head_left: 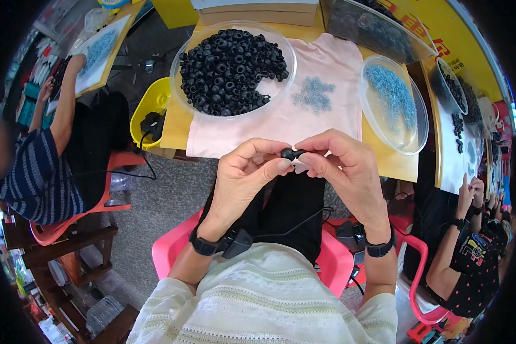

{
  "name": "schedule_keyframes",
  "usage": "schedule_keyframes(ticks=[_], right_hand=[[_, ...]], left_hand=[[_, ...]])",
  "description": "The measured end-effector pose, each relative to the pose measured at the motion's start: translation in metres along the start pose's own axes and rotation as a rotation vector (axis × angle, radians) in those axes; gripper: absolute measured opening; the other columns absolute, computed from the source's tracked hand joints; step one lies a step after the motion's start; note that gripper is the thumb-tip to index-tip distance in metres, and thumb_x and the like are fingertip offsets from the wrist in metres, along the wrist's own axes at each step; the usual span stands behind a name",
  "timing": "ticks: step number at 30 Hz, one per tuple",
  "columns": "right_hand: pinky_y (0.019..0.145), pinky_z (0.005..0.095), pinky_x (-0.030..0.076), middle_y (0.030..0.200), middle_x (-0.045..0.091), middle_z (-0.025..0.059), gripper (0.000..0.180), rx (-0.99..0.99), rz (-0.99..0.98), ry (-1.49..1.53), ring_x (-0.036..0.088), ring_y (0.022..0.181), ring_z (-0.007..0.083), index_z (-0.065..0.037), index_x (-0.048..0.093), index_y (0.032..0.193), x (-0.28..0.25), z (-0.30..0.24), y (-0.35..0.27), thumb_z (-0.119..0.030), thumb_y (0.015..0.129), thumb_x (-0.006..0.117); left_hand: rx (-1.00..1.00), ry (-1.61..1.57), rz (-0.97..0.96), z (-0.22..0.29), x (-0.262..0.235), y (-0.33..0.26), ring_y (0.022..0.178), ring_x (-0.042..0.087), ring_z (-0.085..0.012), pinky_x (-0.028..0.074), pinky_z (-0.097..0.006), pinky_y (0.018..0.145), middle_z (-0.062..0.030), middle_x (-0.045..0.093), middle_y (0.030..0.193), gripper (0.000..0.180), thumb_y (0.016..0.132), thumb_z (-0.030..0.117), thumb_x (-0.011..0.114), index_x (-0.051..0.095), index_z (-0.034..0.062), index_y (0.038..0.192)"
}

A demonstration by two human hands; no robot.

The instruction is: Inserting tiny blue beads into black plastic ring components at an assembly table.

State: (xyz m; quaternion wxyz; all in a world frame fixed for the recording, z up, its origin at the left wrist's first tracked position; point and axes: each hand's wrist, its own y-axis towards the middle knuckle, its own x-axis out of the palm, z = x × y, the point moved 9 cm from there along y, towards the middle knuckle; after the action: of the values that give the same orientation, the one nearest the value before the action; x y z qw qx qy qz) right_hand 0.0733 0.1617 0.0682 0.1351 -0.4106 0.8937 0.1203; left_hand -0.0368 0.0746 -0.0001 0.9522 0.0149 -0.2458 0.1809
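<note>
Above my lap, at the near edge of the table, both hands meet at one small black part (287,153) with a rounded end. My left hand (243,175) is closed, with thumb and fingertips pinching the rounded end. The fingertips of my right hand (345,172) close on its narrower dark end; whether that is a separate piece I cannot tell. Just beyond my hands a pink cloth (332,63) covers part of the table. On it lie a clear round tray (174,74) heaped with black ring-like parts (229,71) and a loose patch of small pale-blue pieces (314,94).
To the right, an oval clear tray (404,148) holds more pale-blue pieces (393,94). A clear bin (372,34) stands at the back. A yellow basket (140,117) hangs left of the table. Other people (46,166) work at tables on both sides.
</note>
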Motion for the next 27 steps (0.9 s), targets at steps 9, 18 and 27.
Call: schedule_keyframes(ticks=[9,18,27], right_hand=[[0.057,0.0252,0.049,0.080,0.065,0.0085,0.012,-0.026,-0.001,-0.087,0.063,0.064,0.0132,0.003,0.065,0.095,0.001,0.001,-0.003,-0.003,0.085,0.068],[0.059,0.0229,0.050,0.082,0.066,0.0060,0.014,-0.042,0.110,0.008,0.062,0.068,0.0098,0.002,0.066,0.101,0.004,0.014,-0.010,-0.002,0.089,0.064],[0.067,0.0201,0.051,0.085,0.068,0.0057,0.018,0.271,0.045,0.549,0.061,0.072,0.0080,0.004,0.064,0.105,0.012,0.041,-0.008,-0.010,0.093,0.063]], left_hand=[[0.134,0.244,-0.016,0.010,0.001,-0.002,0.091,0.067,-0.0160,0.055,-0.027,0.084,-0.0105,0.064,0.107,0.023,0.087,-0.005,0.064,0.063,-0.0042,0.111],[0.152,0.218,-0.035,0.012,0.005,0.001,0.092,0.066,-0.0159,0.055,-0.024,0.079,-0.0106,0.064,0.106,0.026,0.088,-0.003,0.064,0.065,-0.0025,0.114],[0.117,0.091,-0.044,0.008,0.006,0.005,0.092,0.066,-0.0168,0.055,-0.026,0.082,-0.0113,0.065,0.106,0.025,0.090,-0.003,0.062,0.063,-0.0032,0.115]])
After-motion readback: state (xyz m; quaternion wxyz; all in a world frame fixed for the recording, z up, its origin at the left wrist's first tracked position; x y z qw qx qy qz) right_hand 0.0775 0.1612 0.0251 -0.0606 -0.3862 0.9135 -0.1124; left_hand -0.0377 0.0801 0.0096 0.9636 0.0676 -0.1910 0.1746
